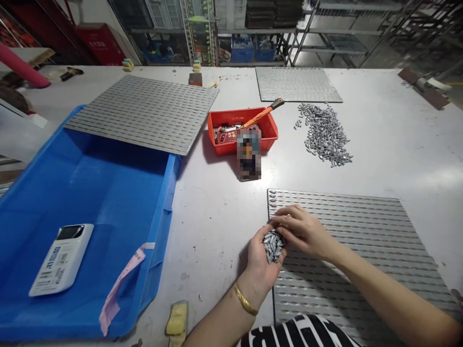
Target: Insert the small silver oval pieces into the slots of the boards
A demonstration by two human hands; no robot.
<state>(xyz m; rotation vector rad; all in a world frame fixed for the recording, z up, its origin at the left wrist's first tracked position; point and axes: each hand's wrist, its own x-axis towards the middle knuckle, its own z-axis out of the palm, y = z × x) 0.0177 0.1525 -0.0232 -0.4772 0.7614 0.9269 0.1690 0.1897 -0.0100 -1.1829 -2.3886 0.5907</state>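
My left hand (262, 260) is cupped around a handful of small silver spindle-shaped metal pieces (274, 245), beside the left edge of a grey slotted plate (347, 241). Just above that handful, my right hand (302, 229) reaches over the plate's upper left part with its fingers bent together. Whatever its fingertips hold is hidden. A few of the same pieces (272, 198) lie in slots at the plate's far left corner. The visible slots elsewhere on this plate hold no pieces.
A loose pile of silver pieces (325, 132) lies beyond the plate. Left of it, a red bin (243, 115) holds an orange-handled tool (262, 114); a blurred-out object (249, 156) leans there. A slotted plate (144, 113) rests across a blue tub (164, 207) containing a white device (61, 260).
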